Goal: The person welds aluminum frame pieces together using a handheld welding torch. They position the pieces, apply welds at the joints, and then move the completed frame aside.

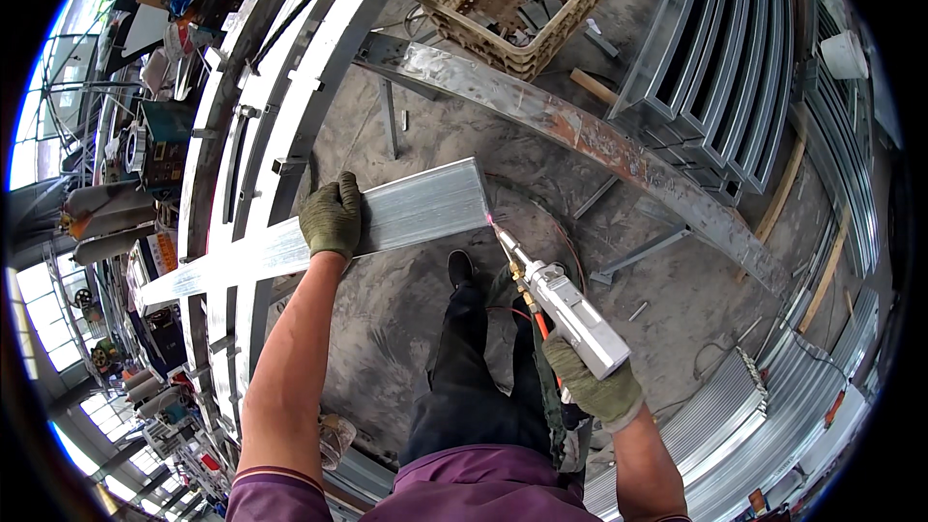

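Observation:
My left hand, in a green work glove, grips a flat, silvery rectangular metal tube across its upper face. The tube's far left part rests on a pale steel bench frame, while its right end juts out over the floor. My right hand, gloved alike, is closed round the rear of a silver handheld laser welding gun. The gun's nozzle points up and left at the tube's right end, where a small pinkish glow shows at the edge. An orange hose runs along the gun's underside.
A rusty steel beam crosses the floor ahead on legs. Behind it stands a beige plastic crate with metal offcuts. Stacked metal tubes lie at the far right, more profiles at the near right. Cables trail by my feet.

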A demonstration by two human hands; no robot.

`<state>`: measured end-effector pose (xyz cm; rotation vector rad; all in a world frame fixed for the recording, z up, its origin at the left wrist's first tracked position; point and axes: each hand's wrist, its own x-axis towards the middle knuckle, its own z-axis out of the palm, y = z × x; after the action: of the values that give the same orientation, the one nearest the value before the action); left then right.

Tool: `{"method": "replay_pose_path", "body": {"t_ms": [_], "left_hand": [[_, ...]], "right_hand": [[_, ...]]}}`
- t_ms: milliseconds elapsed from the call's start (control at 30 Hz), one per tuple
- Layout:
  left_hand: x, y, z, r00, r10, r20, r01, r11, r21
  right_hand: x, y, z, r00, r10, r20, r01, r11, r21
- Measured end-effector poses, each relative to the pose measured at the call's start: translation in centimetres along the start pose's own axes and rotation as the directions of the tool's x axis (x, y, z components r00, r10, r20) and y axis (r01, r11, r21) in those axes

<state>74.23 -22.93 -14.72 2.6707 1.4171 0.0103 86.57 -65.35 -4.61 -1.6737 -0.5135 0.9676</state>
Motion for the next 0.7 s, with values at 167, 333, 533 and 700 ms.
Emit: {"method": "replay_pose_path", "body": {"t_ms": [167, 333, 533, 700], "left_hand": [[0.0, 0.0, 0.0, 1.0, -0.01, 0.009, 0.011, 1.0, -0.01], [0.1, 0.0, 0.1, 0.999, -0.037, 0.034, 0.037, 0.999, 0.014], [0.0, 0.3, 0.0, 1.0, -0.012, 0.004, 0.011, 1.0, 0.024], [-0.1, 0.6, -0.4, 0.999, -0.036, 0.04, 0.037, 0.999, -0.004]], "right_hand": [[0.2, 0.4, 0.2, 0.995, -0.095, -0.003, 0.094, 0.983, -0.157], [0.5, -0.7, 0.4, 1.0, -0.023, 0.012, 0.024, 0.997, -0.079], [-0.6, 1.1, 0.9, 0.999, 0.01, 0.037, -0.012, 0.998, 0.067], [-0.2, 0.9, 0.8, 0.99, -0.135, 0.035, 0.139, 0.972, -0.19]]}}
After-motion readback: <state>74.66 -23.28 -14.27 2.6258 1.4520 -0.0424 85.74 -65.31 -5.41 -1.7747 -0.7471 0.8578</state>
